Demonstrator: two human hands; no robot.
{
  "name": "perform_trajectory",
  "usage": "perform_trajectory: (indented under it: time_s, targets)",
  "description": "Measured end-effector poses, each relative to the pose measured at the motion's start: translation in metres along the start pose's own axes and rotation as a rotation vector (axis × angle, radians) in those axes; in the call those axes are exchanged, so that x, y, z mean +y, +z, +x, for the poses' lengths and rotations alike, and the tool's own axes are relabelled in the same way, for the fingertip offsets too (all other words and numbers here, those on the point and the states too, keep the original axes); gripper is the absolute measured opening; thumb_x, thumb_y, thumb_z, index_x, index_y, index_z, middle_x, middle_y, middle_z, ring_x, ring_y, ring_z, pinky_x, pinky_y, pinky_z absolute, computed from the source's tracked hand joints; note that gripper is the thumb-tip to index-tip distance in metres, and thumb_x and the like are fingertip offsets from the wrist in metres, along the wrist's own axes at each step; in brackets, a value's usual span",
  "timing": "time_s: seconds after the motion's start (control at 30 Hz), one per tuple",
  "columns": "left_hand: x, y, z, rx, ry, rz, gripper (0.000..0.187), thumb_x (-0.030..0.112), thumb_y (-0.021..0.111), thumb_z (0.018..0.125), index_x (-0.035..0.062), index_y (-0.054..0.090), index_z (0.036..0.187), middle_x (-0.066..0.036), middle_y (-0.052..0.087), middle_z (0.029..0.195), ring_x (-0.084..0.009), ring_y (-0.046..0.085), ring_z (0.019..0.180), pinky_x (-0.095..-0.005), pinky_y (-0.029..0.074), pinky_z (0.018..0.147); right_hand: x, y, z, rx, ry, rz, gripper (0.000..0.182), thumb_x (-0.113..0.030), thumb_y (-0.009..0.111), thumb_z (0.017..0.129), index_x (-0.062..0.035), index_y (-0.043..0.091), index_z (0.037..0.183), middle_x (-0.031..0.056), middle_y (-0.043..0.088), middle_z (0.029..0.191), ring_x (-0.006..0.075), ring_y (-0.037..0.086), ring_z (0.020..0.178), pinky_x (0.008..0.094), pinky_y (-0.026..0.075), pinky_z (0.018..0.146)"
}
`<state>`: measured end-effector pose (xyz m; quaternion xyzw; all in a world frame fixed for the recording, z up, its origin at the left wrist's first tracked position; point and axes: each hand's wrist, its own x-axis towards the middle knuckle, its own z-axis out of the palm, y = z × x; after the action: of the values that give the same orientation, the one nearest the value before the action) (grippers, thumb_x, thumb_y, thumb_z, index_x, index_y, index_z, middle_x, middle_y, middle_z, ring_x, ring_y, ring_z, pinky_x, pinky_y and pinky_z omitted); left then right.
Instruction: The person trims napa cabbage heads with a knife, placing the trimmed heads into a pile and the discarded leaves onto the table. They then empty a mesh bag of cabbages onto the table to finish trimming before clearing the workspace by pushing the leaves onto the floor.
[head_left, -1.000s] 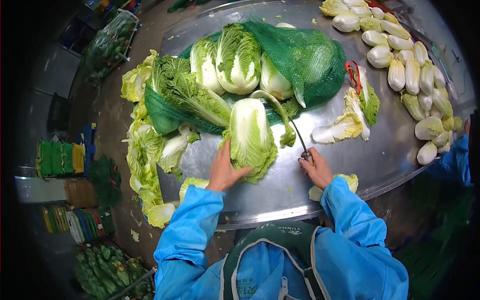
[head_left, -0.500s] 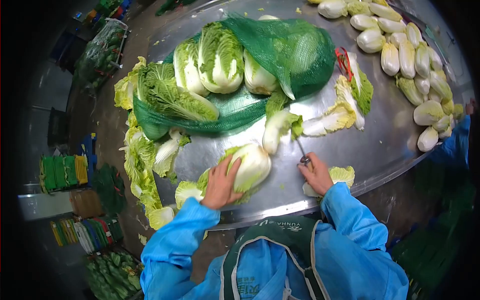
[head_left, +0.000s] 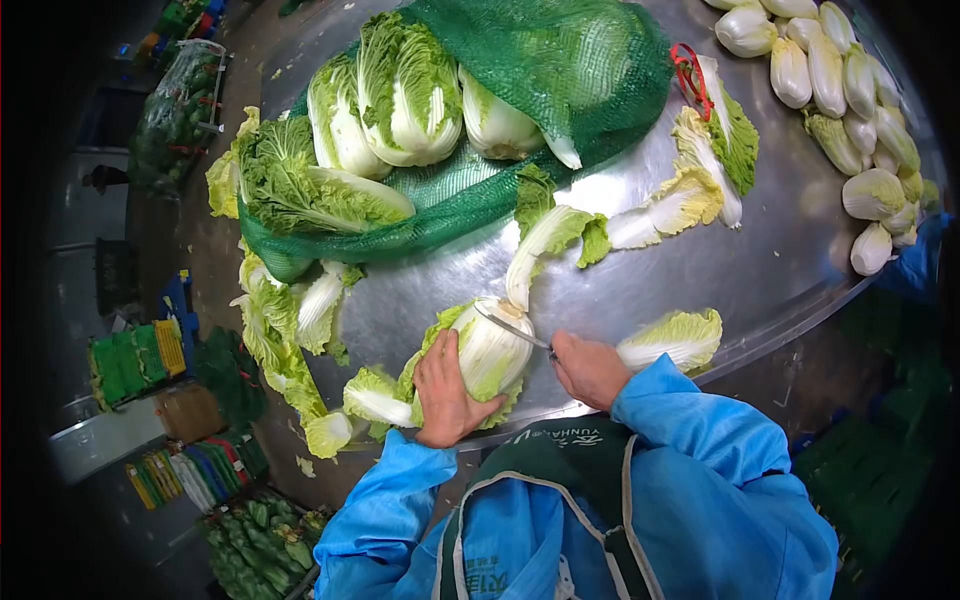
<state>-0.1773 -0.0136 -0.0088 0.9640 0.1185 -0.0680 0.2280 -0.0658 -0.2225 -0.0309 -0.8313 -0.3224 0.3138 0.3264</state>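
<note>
A Chinese cabbage lies on its side on the metal table, its pale base pointing away from me. My left hand rests on its left side with the fingers spread over the leaves, holding it. In my right hand is a knife, the fingers wrapped round its handle. The knife's thin blade lies across the base end of the cabbage. A loose leaf touches the cabbage near that end. Another cut leaf lies just right of my right hand.
A green mesh bag holding several Chinese cabbages spreads across the back of the metal table. Trimmed leaves line the left edge. Small pale trimmed heads are piled at the right. Stacked crates stand off to the left.
My right hand has moved left and brought the knife blade onto the cabbage's base. The cabbage has turned more upright in view under my left hand. The whole view has shifted slightly.
</note>
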Motion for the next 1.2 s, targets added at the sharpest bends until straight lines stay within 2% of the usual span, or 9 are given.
perform_trajectory:
  time_s: [0.47,0.57,0.63,0.67,0.77,0.83,1.0,1.13,1.2]
  targets:
    - [-0.029,0.012,0.012,0.023,0.064,-0.102,0.104,0.022,0.081,0.049,-0.0013,0.028,0.136,-0.024,0.034,0.135,-0.0401,0.035,0.121,-0.0478,0.026,0.099,0.038,0.026,0.065,-0.098,-0.003,-0.288,0.014,-0.01,0.05,0.082,-0.0021,0.043,0.091,0.0216,0.059,0.072,0.0391,0.061,0.064,0.0498,0.048,0.056]
    - [-0.034,0.014,-0.001,0.079,0.098,-0.154,0.104,0.02,0.081,0.047,-0.0014,0.029,0.135,-0.023,0.035,0.135,-0.0398,0.036,0.121,-0.0477,0.026,0.099,0.039,0.009,0.069,-0.124,0.006,-0.114,0.027,-0.01,0.052,0.082,-0.0035,0.043,0.107,0.0171,0.058,0.064,0.0342,0.059,0.056,0.0451,0.047,0.051]
    - [-0.039,0.017,-0.006,0.124,0.13,-0.173,0.104,0.02,0.081,0.047,-0.0012,0.03,0.135,-0.023,0.036,0.135,-0.0397,0.037,0.12,-0.0477,0.027,0.098,0.006,-0.027,0.066,-0.457,0.476,0.59,0.047,-0.009,0.052,0.084,-0.0059,0.037,0.128,0.0088,0.052,0.053,0.02,0.053,0.043,0.0342,0.041,0.039]
    - [-0.04,0.018,-0.01,0.166,0.18,-0.186,0.104,0.019,0.08,0.046,-0.0013,0.03,0.135,-0.023,0.037,0.135,-0.0401,0.037,0.12,-0.0477,0.027,0.098,0.001,-0.019,0.06,-0.461,0.425,1.008,0.058,-0.011,0.054,0.085,-0.0082,0.031,0.138,0.0035,0.046,0.05,0.0109,0.045,0.038,0.0257,0.035,0.034]
    - [-0.039,0.019,-0.019,0.244,0.244,-0.166,0.107,0.024,0.083,0.047,-0.0008,0.029,0.136,-0.022,0.035,0.136,-0.0397,0.037,0.12,-0.0474,0.029,0.098,-0.014,-0.031,0.054,-0.45,0.304,1.003,0.052,-0.012,0.056,0.084,-0.0075,0.04,0.133,0.003,0.045,0.048,0.0124,0.044,0.036,0.0271,0.034,0.033]
    - [-0.022,0.012,-0.02,0.437,0.133,-0.352,0.112,0.034,0.086,0.049,-0.0007,0.027,0.138,-0.02,0.032,0.138,-0.0394,0.037,0.12,-0.0475,0.027,0.1,-0.051,-0.067,0.044,-0.45,0.35,0.859,0.049,-0.015,0.061,0.084,-0.0072,0.046,0.13,0.0033,0.051,0.057,0.0126,0.05,0.046,0.0248,0.04,0.042]
    - [0.011,-0.013,-0.001,0.487,-0.003,-0.93,0.093,0.039,0.079,0.061,-0.0007,0.035,0.134,-0.018,0.041,0.131,-0.0311,0.043,0.118,-0.0407,0.034,0.101,-0.087,-0.042,0.041,0.136,-0.264,0.361,0.038,-0.023,0.067,0.081,-0.0014,0.057,0.111,0.0141,0.056,0.098,0.0255,0.056,0.092,0.0335,0.044,0.084]
    - [-0.002,-0.001,-0.009,0.535,-0.024,-0.782,0.072,0.029,0.077,0.064,0.0007,0.046,0.123,-0.017,0.049,0.122,-0.0294,0.049,0.112,-0.0384,0.037,0.098,-0.057,-0.012,0.054,0.338,-0.254,0.467,0.028,-0.019,0.065,0.082,0.0005,0.059,0.101,0.0147,0.058,0.095,0.0241,0.058,0.086,0.0331,0.046,0.078]
    - [-0.012,0.01,-0.017,0.492,-0.079,-0.719,0.057,0.021,0.075,0.066,0.0017,0.051,0.114,-0.016,0.051,0.116,-0.0294,0.05,0.109,-0.0376,0.039,0.096,-0.034,-0.024,0.063,0.225,0.062,0.63,0.024,-0.016,0.064,0.084,0.0003,0.06,0.101,0.0104,0.062,0.087,0.0168,0.058,0.08,0.0299,0.047,0.074]
